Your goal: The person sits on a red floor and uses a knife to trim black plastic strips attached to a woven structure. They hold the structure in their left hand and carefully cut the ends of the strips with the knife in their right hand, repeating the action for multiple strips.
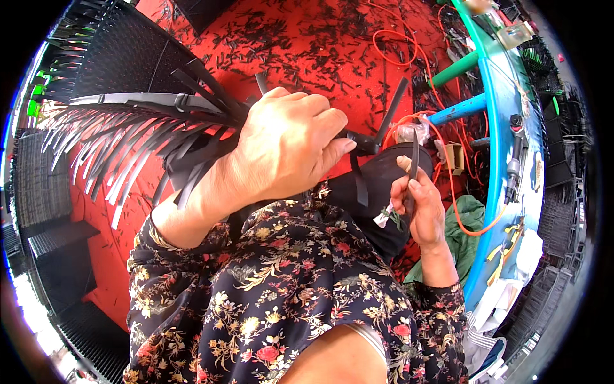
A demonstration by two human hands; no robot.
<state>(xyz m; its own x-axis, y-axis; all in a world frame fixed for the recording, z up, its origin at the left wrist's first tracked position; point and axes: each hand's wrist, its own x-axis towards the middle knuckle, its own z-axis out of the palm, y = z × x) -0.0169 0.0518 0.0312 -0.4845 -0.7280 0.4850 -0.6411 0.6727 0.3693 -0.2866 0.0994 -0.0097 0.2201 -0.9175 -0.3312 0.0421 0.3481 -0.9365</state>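
My left hand is closed over the edge of a black woven panel of flat plastic strips. Loose strip ends fan out to the left of the wrist, and a grey strap-like band runs along them. A few single strips stick out on the far side of the fist, whose palm side is hidden. Held upright in my right hand is a slim dark pointed blade; its lower part is covered by the fingers. A small white and green scrap hangs by these fingers.
Black strip cuttings litter the red floor. On the right stands a blue table with a metal-and-black tool and a clear bottle. An orange hose loops beside it, near green cloth. Black woven panels stand left.
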